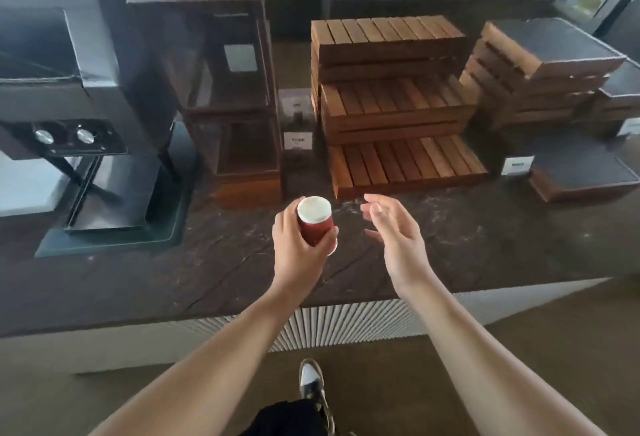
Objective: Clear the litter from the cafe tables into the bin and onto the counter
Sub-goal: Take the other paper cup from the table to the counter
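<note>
One view, head camera. The left hand (298, 248) grips the red cup (317, 226) round its side, above the counter (485, 245); contact cannot be told. The right hand (394, 238) is spread loosely, empty, just beside it. Step, as judged: placing the cup. Next: lower it level, then release. Bare top lies on both sides; the risers (405, 165) stand near behind.

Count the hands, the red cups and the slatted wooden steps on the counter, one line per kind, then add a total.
Hands: 2, the left hand and the right hand
Red cups: 1, the red cup held by the left hand
Wooden steps: 3, top step, middle step, bottom step
Total: 6
</note>
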The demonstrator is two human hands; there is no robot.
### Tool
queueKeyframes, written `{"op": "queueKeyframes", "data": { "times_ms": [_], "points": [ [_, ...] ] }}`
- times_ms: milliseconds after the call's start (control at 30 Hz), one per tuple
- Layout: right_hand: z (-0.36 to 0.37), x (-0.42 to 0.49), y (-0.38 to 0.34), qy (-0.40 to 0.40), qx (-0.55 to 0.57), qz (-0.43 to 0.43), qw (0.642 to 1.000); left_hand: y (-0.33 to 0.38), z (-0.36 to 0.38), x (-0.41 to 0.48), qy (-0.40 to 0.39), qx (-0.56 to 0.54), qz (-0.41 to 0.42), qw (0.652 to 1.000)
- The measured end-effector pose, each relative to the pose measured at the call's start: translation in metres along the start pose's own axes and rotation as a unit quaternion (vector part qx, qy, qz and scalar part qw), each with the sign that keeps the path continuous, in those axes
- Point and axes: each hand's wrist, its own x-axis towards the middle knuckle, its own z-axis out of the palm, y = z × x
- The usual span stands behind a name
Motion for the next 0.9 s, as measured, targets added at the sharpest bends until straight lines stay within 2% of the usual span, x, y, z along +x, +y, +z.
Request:
{"op": "queueKeyframes", "data": {
  "times_ms": [133, 367, 667, 900],
  "points": [
    [0.005, 0.038, 0.013, -0.022, -0.014, 0.016, 1.000, -0.018, 0.018, 0.035, 0.040, 0.044, -0.014, 0.998],
    [0.007, 0.086, 0.031, -0.029, -0.040, 0.049, 0.998, -0.066, 0.047, 0.084, 0.014, 0.062, -0.086, 0.994],
    [0.010, 0.130, 0.046, -0.032, -0.086, 0.074, 0.993, -0.087, 0.071, 0.121, 0.000, 0.074, -0.097, 0.993],
    [0.013, 0.144, 0.054, -0.054, -0.099, 0.084, 0.990, -0.085, 0.073, 0.119, 0.026, 0.065, -0.115, 0.991]
  ]
}}
